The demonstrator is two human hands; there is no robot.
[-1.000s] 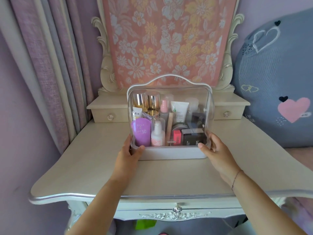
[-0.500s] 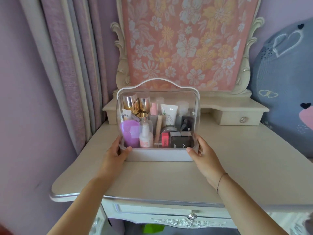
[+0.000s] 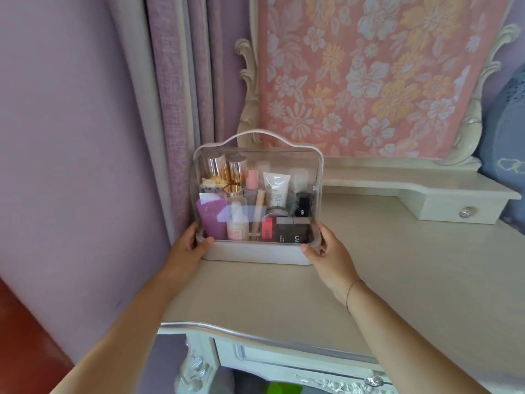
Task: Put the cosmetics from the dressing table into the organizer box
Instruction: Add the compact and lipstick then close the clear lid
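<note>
both hands hold the organizer box (image 3: 257,253) at the worktop's (image 3: 397,280) far left corner. the left hand (image 3: 187,247) and right hand (image 3: 326,248) each keep their grip pressed on a lower side. cosmetics (image 3: 255,206) fill it behind the clear lid.

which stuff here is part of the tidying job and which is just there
Job: organizer box, cosmetics inside it such as the purple tube and black carton, left hand, right hand.
Just there: curtain, small drawer, floral cloth.
</note>
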